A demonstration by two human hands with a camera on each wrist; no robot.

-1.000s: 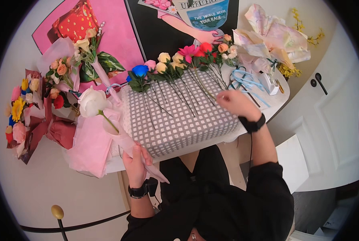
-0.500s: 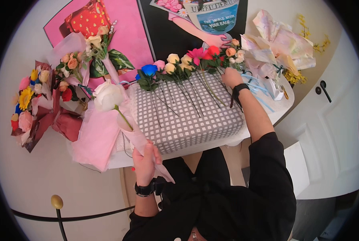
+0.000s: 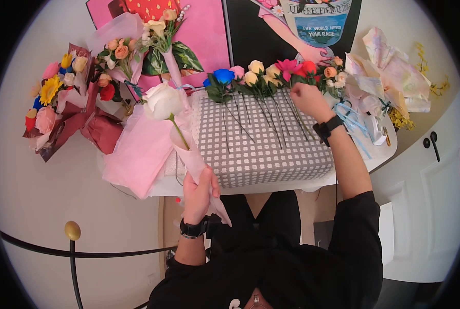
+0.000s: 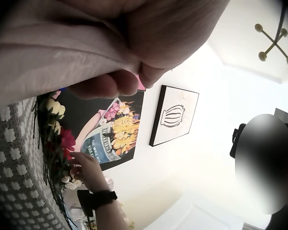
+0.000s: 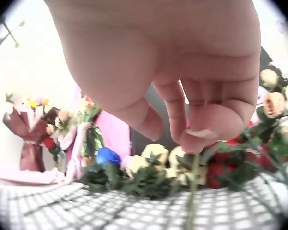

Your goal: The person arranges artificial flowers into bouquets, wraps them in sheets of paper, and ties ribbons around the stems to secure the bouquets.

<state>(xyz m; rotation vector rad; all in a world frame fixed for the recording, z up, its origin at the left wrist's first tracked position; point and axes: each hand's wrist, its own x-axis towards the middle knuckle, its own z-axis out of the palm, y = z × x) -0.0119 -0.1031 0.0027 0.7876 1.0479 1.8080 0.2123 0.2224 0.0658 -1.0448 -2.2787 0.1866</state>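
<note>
My left hand [image 3: 199,193] grips a pink paper wrap [image 3: 191,157] around the stem of a large white rose [image 3: 163,101], which points up and away from me. My right hand [image 3: 309,101] is over the row of flowers, just below a magenta flower [image 3: 288,68]. In the right wrist view its fingers are bent, with the thumb apart from them. A long green stem [image 5: 194,177] rises right to the fingertips. Beside that hand lie a red rose [image 3: 309,68], cream roses [image 3: 255,67] and a blue rose [image 3: 223,76].
The flowers lie on a grey-and-white checked cloth [image 3: 261,162]. Pink sheets [image 3: 137,162] and wrapped bouquets [image 3: 47,110] stand at the left. Blue ribbon [image 3: 351,121], a small white box [image 3: 377,131] and pastel wrapping paper [image 3: 389,72] sit at the right. Pictures [image 3: 317,31] lean behind.
My right hand has moved from the cloth's right side up to the flower row, then left to the magenta flower's stem. My left hand keeps holding the wrapped white rose. The head view has shifted.
</note>
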